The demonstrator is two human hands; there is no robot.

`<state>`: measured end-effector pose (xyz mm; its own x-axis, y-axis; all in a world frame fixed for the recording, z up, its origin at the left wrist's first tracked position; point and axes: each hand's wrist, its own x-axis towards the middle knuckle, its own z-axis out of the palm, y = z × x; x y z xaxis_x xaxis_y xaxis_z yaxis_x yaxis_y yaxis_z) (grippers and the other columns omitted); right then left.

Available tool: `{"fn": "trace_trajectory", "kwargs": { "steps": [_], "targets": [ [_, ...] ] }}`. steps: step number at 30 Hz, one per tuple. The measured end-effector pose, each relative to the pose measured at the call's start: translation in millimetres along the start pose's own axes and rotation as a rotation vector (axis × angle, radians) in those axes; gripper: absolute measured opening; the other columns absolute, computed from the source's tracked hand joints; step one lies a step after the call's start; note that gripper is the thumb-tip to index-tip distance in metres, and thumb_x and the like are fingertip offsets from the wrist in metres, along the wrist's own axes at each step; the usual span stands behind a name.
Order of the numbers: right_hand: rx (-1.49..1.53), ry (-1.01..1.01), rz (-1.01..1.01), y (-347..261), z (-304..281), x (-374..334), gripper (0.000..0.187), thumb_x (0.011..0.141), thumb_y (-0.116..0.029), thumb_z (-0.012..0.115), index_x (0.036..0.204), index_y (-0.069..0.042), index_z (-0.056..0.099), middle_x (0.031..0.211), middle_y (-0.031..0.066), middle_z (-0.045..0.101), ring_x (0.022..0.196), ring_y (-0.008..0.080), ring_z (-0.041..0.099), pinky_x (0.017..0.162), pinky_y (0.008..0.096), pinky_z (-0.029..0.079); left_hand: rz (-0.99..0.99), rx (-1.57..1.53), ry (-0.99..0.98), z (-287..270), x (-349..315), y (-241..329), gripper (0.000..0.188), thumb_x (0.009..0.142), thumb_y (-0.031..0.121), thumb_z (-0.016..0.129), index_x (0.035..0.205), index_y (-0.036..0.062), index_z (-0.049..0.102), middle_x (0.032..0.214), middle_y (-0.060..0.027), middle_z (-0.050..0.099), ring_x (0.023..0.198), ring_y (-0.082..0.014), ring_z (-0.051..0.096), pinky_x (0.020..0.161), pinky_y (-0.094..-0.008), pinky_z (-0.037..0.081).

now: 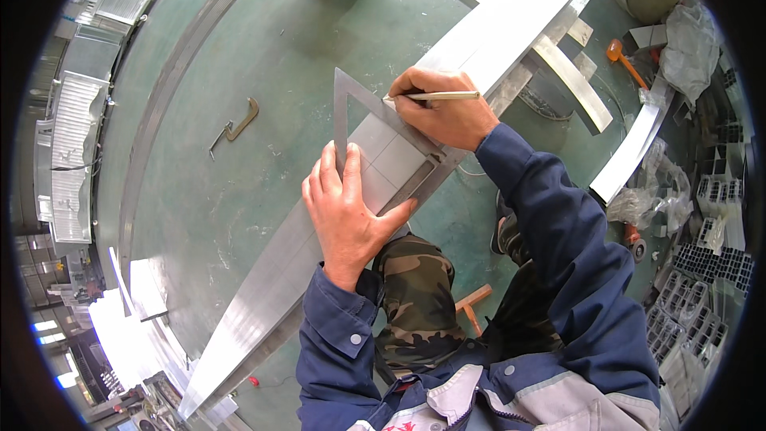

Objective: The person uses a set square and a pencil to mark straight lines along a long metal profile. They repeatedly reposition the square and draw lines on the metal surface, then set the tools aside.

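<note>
Above green flooring [271, 56], the right grip [453, 118] pinches a slim pale pencil [448, 96]; if the spread left grip [348, 209] presses unevenly, the grey metal triangle [341, 116] beneath could slip.

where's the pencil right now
In the head view, the pencil is in the right hand, above and just right of centre, its tip beside the metal triangle.

Two hands [347, 211] [448, 112], two blue sleeves [339, 331] [550, 199], one metal triangle [369, 101], one pencil [447, 96], one clamp [246, 125].
</note>
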<state>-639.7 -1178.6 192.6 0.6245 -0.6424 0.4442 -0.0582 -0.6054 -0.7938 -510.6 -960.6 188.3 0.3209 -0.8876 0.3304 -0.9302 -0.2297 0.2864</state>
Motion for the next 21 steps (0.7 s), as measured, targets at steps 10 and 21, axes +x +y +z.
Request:
{"fn": "trace_trajectory", "kwargs": {
  "steps": [10,21],
  "targets": [
    [-0.042,-0.07,0.029,-8,-16,-6,0.014,0.09,-0.015,0.074,0.098,-0.004,0.078,0.086,0.0152,0.081,0.078,0.0339,0.08,0.074,0.0413,0.064,-0.007,-0.001,-0.004,-2,1,2,0.109,0.073,0.054,0.097,0.158,-0.0035,0.06,0.165,-0.0306,0.052,0.15,-0.0477,0.05,0.126,-0.0587,0.038],
    [-0.021,-0.236,0.052,-19,-58,-32,0.011,0.086,-0.012,0.074,0.091,-0.002,0.075,0.082,0.0146,0.078,0.072,0.0323,0.077,0.071,0.0399,0.062,-0.015,0.024,0.0,0,0,1,0.111,0.072,0.055,0.098,0.159,-0.0024,0.061,0.165,-0.0301,0.053,0.151,-0.0465,0.05,0.127,-0.0577,0.038]
  ]
}}
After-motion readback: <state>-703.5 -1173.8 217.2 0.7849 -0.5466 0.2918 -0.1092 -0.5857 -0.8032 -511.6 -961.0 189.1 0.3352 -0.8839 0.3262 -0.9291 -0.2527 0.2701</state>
